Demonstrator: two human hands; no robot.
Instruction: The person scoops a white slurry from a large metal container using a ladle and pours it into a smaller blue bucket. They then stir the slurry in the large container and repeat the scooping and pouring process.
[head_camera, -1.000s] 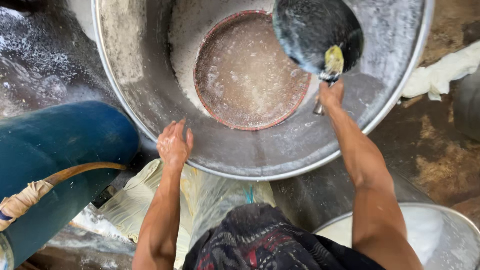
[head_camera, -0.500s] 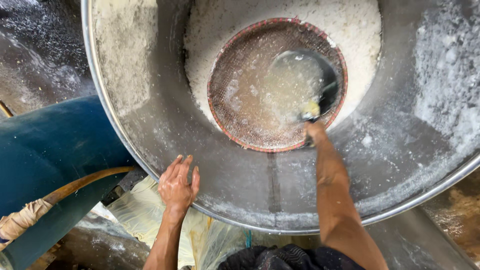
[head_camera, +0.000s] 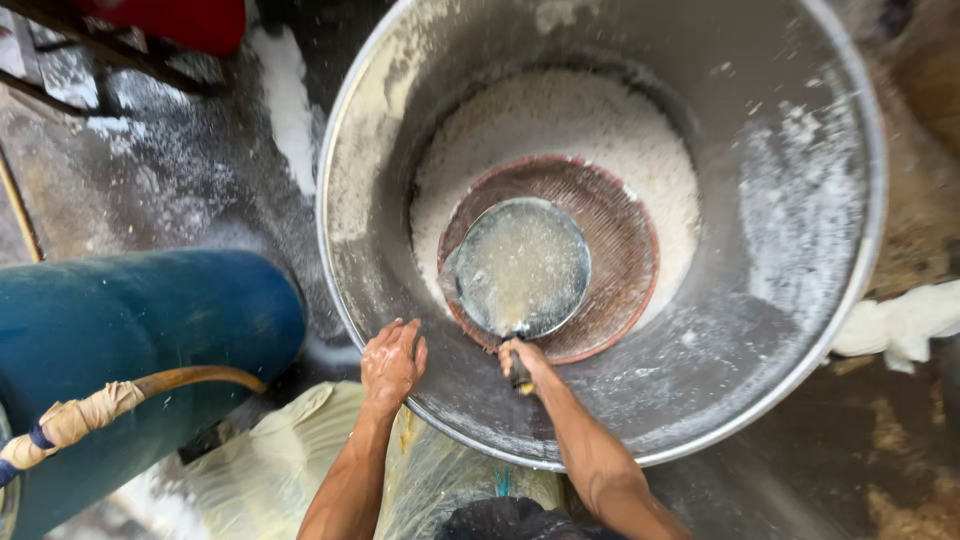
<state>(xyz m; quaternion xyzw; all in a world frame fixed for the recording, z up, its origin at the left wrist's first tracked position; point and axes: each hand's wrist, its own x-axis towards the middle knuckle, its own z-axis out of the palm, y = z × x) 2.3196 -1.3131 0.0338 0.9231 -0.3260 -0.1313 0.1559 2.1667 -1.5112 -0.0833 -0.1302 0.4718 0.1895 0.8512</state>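
Metal basin (head_camera: 780, 330), floury, wide. At its centre: a round sieve (head_camera: 610, 250) on white flour (head_camera: 560, 120). Ladle (head_camera: 520, 265), lowered since a moment ago, now sits level over the sieve, handle pointing toward the person. Right hand (head_camera: 522, 358) clamped on the handle; left hand (head_camera: 392, 362) spread open on the basin's near rim.

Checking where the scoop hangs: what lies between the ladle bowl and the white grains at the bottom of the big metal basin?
In the head view, a round red-rimmed sieve lies under the ladle and over the white grains.
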